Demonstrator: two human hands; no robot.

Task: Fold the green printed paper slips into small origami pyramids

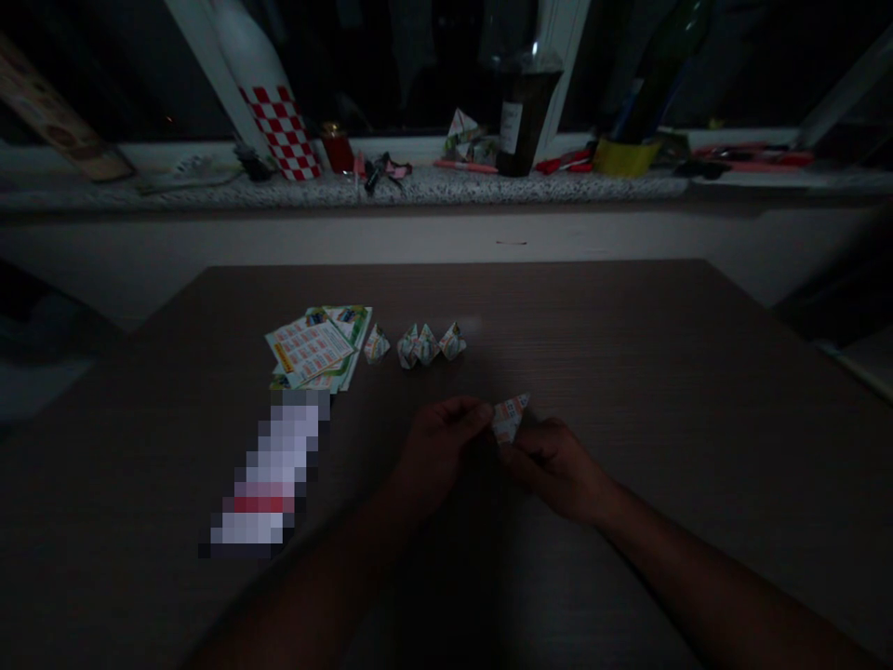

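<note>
Between my two hands is a small folded piece of printed paper, pointed like a triangle, held just above the table. My left hand pinches its left corner between thumb and finger. From below and to the right, my right hand grips its lower edge, with the other fingers curled. Beyond my hands stand several small folded paper shapes in a row, each with a pointed top. To their left lies a loose pile of printed paper sheets, white, green and yellow. The room is dim, so fine folds are hard to make out.
A pixelated, phone-like object lies left of my left forearm on the brown table. Behind the table, the granite windowsill carries a red-and-white checked bottle, a red jar, a dark labelled container and a green bottle.
</note>
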